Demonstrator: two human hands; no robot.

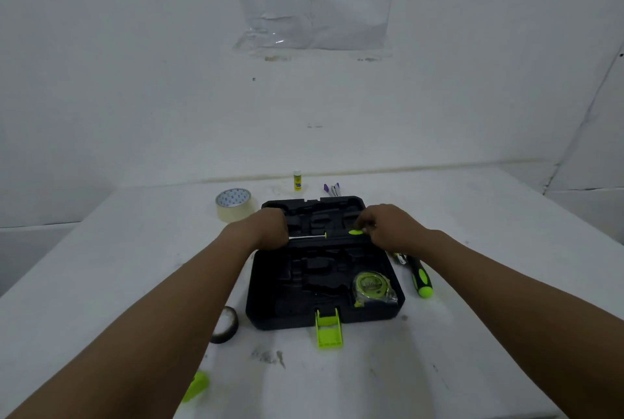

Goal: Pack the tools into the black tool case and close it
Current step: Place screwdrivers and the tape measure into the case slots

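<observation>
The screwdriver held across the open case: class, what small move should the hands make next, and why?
Probably press it down into its slot. Both hands, left and right, hold the screwdriver level along the hinge line of the black tool case, and only the tape measure sits packed; another screwdriver lies outside to the right.

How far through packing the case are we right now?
Done: the tape measure sits in its slot in the open case. In hand: both hands, left and right, are seating a screwdriver along the hinge area. Left: another screwdriver lies on the table right of the case, most slots look empty, and the lid and latch are open.
</observation>
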